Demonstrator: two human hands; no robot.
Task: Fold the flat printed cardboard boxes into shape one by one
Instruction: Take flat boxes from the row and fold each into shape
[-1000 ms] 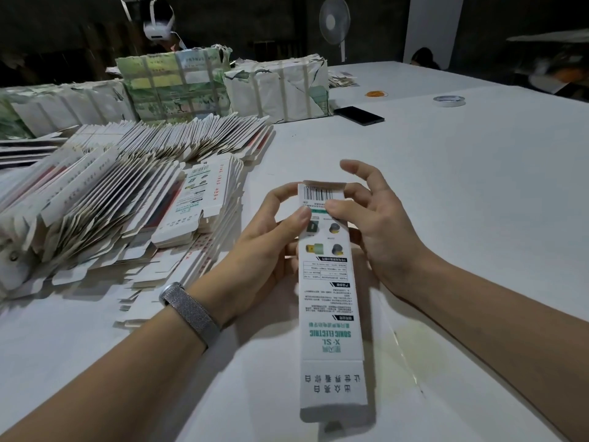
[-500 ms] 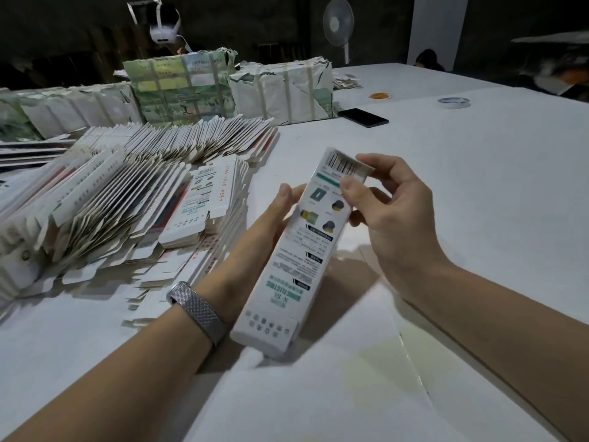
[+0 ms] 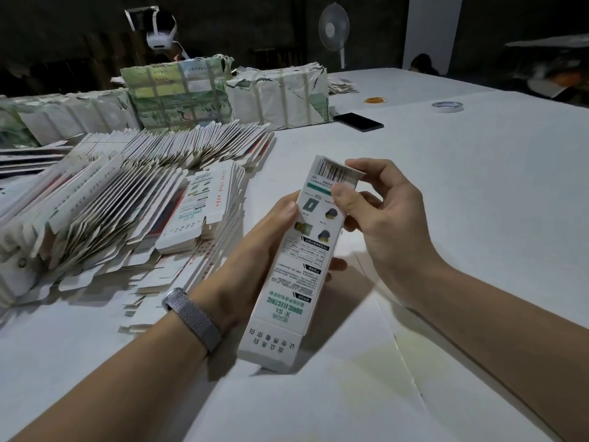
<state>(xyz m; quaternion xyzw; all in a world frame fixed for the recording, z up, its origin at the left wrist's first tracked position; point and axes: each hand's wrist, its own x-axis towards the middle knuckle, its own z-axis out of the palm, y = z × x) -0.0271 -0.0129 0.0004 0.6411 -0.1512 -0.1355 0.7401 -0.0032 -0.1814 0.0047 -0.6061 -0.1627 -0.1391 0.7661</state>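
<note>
A long white printed box [image 3: 299, 266] with green lettering and a barcode is raised off the table, tilted with its barcode end away from me. My left hand [image 3: 255, 250] grips its long body from the left, thumb on the printed face and fingertips showing past the right edge. My right hand [image 3: 382, 215] pinches the barcode end, thumb on the face and fingers curled behind the flap. A large fanned pile of flat printed boxes [image 3: 111, 202] lies to the left on the white table [image 3: 478, 202].
Wrapped bundles of stock [image 3: 277, 94] stand at the back left. A black phone [image 3: 361, 121], a tape roll [image 3: 447, 106] and an orange item [image 3: 375, 100] lie farther back. A fan [image 3: 333, 30] stands behind. A sheet of white paper [image 3: 366, 362] lies under my arms.
The box was lifted from lying flat on the table and tilted up. Its near end then swung back toward me, and my right hand stayed at the barcode flap.
</note>
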